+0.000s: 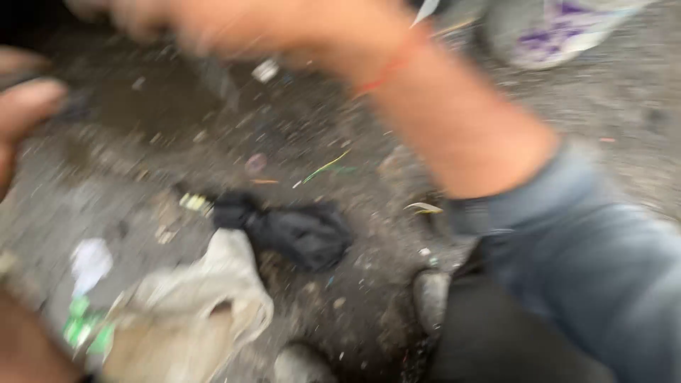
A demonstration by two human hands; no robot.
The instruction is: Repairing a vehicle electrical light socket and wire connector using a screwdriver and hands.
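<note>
1. Right hand (135,18): at the top edge of the head view, badly blurred and cropped. Forearm stretched across the frame from a rolled blue-grey sleeve (589,262), a red thread (389,67) round the wrist. Cannot tell how far the fingers are spread, nor whether anything is held.

2. Left hand (21,113): at the left edge, only a thumb or fingertips in view, lying against a dark blurred object (71,106) just beside. Grip or mere contact cannot be told; degree of opening likewise.

3. Ground (340,177): dark, damp, gritty soil, scattered with small litter. Nothing here arranged; all pieces lying flat and loose, as dropped debris would.

4. Nearest to the right hand: a small pale scrap (266,69) and a dark slanted piece (216,78), both just below it on the ground, apart from the fingers so far as visible.

5. Black crumpled cloth or bag (301,234): mid-frame, bunched, resting on the soil; touching the upper edge of a beige crumpled sack or cloth (206,305) at lower left.

6. Packaging: green-and-white wrapper pieces (85,326) at lower left, just beside the beige sack; a white paper scrap (91,261) above them; a white bag with purple print (560,28) at top right, well apart from both hands. Print too blurred to describe beyond colour.

7. Grey stones (431,298) at lower centre, beside dark trousers (496,340).
</note>
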